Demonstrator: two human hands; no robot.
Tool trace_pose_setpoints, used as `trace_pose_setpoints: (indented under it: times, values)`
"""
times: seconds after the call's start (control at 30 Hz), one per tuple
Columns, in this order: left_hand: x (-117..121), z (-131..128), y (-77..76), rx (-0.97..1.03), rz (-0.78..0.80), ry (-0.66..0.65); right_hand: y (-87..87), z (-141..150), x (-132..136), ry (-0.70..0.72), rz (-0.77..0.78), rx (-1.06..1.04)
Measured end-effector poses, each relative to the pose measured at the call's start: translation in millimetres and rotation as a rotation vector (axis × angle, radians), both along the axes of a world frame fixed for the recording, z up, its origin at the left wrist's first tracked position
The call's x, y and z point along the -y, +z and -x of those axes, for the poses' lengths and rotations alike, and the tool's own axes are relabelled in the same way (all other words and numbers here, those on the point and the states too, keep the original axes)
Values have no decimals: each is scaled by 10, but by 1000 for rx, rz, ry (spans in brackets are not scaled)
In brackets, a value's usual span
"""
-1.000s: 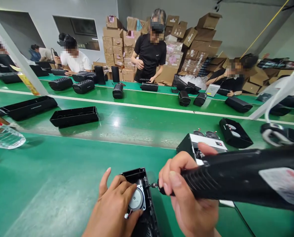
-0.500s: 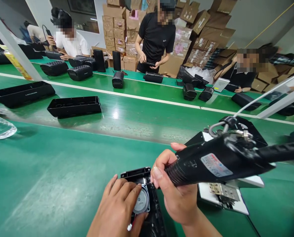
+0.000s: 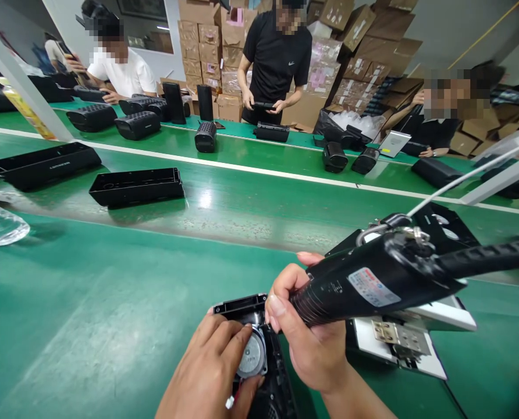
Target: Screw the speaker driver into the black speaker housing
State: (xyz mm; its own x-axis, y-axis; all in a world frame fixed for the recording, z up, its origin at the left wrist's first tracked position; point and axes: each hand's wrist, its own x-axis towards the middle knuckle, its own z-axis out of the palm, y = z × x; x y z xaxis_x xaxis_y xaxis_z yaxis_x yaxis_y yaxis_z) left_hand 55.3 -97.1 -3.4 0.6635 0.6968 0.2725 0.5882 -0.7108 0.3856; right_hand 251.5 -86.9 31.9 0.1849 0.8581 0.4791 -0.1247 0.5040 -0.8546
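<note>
Green conveyor belting (image 3: 111,302) is running the width of a packing hall, and at its near edge a black speaker housing (image 3: 259,349) is lying open side up, with a round silver driver (image 3: 251,355) sitting in its cavity. The left hand (image 3: 211,372) is pressing down on the housing, fingers curled over the driver's rim and pinning it flat. The right hand (image 3: 307,337) is wrapped shut around the barrel of a black electric screwdriver (image 3: 373,285), which is tilting down toward the housing's far end; the bit itself is hidden behind the fingers. Doing this well probably means keeping the bit square to the screw, the driver held seated, and the left fingertips clear of the tip. Just beside the right wrist a white circuit board assembly (image 3: 399,343) is lying. Farther across the belt, an empty black housing (image 3: 137,186) is waiting, and at the far edge a person in a black shirt (image 3: 277,58) is standing.
</note>
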Motion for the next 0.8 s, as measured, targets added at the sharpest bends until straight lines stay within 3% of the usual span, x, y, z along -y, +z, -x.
trace_pose_setpoints:
  times: [0.27, 0.5, 0.6, 0.8]
  values:
    - [49, -18, 16, -1, 80, 27, -85, -29, 35, 2, -23, 70]
    - [58, -158, 71, -57, 239, 121, -32, -84, 7, -12, -61, 260]
    - [70, -210, 121, -71, 271, 186, -2, -70, -10, 11, -53, 223]
    - [65, -204, 145, -58, 296, 185, 16, -48, -37, 100, -13, 96]
